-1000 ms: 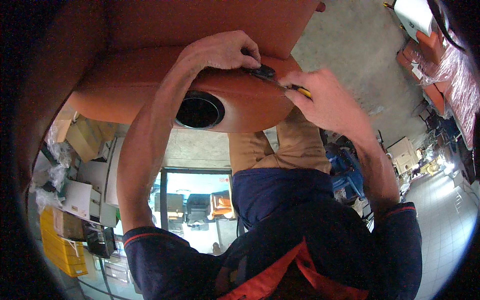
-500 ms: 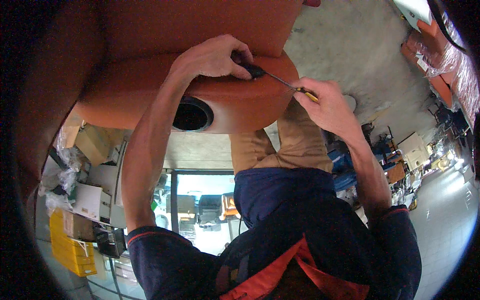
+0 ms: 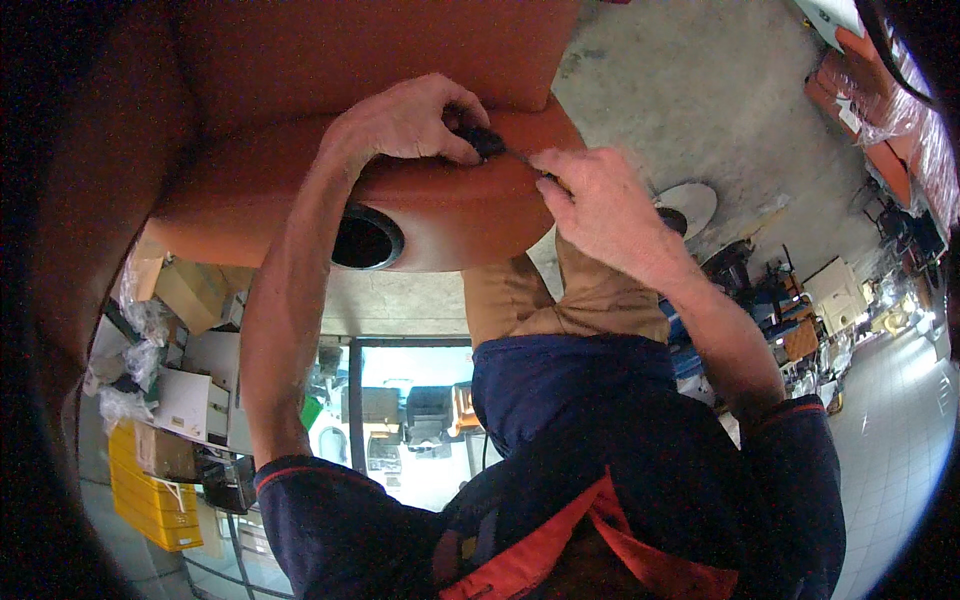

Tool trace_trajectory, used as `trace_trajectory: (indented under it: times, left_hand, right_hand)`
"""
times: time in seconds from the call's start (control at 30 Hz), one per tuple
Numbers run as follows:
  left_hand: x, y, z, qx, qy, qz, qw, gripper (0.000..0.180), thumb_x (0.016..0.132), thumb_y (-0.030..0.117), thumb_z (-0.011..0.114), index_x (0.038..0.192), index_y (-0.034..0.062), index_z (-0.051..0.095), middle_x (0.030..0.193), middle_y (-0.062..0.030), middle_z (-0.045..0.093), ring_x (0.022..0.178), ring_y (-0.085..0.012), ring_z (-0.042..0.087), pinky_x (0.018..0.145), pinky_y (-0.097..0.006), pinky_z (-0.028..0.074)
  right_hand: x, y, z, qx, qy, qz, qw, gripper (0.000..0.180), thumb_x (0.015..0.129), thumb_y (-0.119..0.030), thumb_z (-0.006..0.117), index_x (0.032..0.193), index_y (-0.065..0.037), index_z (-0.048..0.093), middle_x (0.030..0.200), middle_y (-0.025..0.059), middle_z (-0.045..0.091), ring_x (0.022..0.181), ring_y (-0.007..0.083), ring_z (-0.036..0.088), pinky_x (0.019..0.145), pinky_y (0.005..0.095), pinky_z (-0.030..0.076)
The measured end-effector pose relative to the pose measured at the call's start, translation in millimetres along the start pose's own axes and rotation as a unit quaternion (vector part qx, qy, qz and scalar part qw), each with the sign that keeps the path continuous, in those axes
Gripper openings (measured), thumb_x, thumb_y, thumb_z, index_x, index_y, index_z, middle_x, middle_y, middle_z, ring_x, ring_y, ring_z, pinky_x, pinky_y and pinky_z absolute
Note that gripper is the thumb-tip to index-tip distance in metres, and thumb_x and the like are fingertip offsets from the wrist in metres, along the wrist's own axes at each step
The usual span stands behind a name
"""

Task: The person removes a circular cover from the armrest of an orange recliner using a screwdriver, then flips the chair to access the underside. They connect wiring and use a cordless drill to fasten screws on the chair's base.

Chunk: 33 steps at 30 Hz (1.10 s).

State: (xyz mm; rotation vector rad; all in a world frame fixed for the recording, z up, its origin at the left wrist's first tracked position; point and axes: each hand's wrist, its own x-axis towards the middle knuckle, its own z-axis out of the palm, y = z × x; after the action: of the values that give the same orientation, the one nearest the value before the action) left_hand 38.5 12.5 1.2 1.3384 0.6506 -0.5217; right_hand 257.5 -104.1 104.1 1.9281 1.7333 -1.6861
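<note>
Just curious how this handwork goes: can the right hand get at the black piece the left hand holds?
Likely yes: the right hand is close to the black piece, with only its thin tool visible between them.

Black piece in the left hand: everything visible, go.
The black piece is small, dark and roundish; its material and any separate parts are too blurred to tell. The left hand pinches it between thumb and fingers, over the reddish-brown padded surface; contact there is unclear. A thin shaft from the right hand points at its right end, perhaps touching.
</note>
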Motion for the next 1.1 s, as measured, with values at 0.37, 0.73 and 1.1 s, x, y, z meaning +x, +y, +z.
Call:
trace_trajectory:
  times: [0.37,0.73,1.1]
  left_hand:
    - [1,-1,6,0.051,0.032,0.05,0.997,0.051,0.072,0.015,0.08,0.121,0.0048,0.07,0.121,-0.0153,0.069,0.112,-0.0265,0.065,0.101,-0.037,0.051]
    - [30,-2,-17,-0.163,0.193,0.08,0.964,0.046,0.081,0.017,0.074,0.125,0.0041,0.07,0.11,-0.0068,0.074,0.101,-0.0176,0.068,0.096,-0.033,0.054]
    - [15,51,2,0.187,0.517,0.07,0.833,0.053,0.078,0.021,0.083,0.126,0.0029,0.067,0.122,-0.0176,0.07,0.108,-0.0323,0.07,0.098,-0.038,0.054]
  right_hand:
    - [-15,14,20,0.126,0.099,-0.026,0.987,0.023,0.092,-0.01,0.065,0.112,-0.001,0.071,0.1,0.025,0.071,0.092,0.0437,0.069,0.083,0.0499,0.056]
    - [-17,38,-37,0.081,0.105,0.067,0.989,0.024,0.092,-0.01,0.066,0.113,0.001,0.07,0.099,0.0262,0.071,0.093,0.045,0.069,0.081,0.0489,0.055]
    - [-49,85,-47,0.124,0.1,0.086,0.983,0.026,0.092,-0.012,0.069,0.115,0.001,0.069,0.097,0.0268,0.071,0.092,0.0432,0.07,0.078,0.0443,0.055]
